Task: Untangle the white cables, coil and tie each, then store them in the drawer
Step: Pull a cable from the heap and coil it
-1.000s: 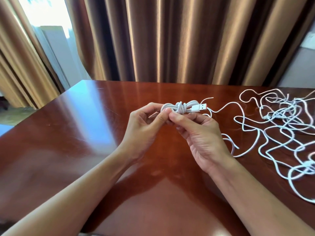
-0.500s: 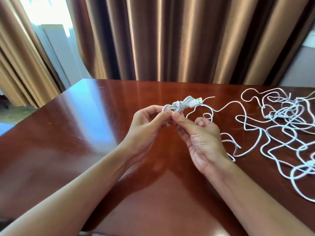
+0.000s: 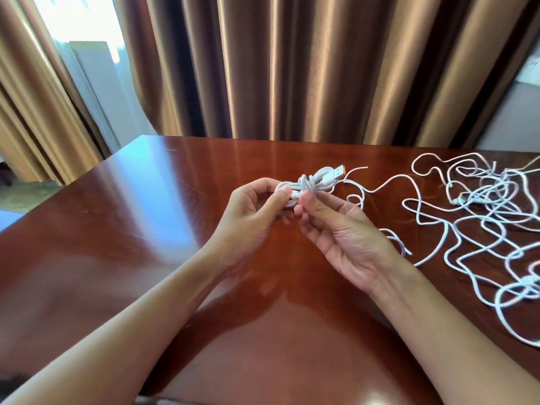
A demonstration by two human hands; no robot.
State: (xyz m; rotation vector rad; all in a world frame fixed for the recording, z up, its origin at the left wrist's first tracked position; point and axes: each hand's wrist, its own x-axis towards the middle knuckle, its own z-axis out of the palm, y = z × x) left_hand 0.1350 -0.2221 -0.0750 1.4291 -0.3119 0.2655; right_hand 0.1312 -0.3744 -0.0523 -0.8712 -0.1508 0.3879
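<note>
A small coiled white cable is held above the middle of the glossy wooden table. Its USB plug sticks out to the upper right, and wraps of cable cross its middle. My left hand pinches the coil's left end between thumb and fingers. My right hand pinches the wrapped middle from below with thumb and forefinger, its palm turned up. A loose tangle of white cables lies spread on the table to the right, apart from both hands.
Brown curtains hang behind the table's far edge. A bright window gap shows at the upper left. The table's left corner falls away to the floor. No drawer is in view.
The coil has tilted, so its plug now points up and to the right. My right hand's fingers have spread open under it, and the pinch moved to the coil's middle.
</note>
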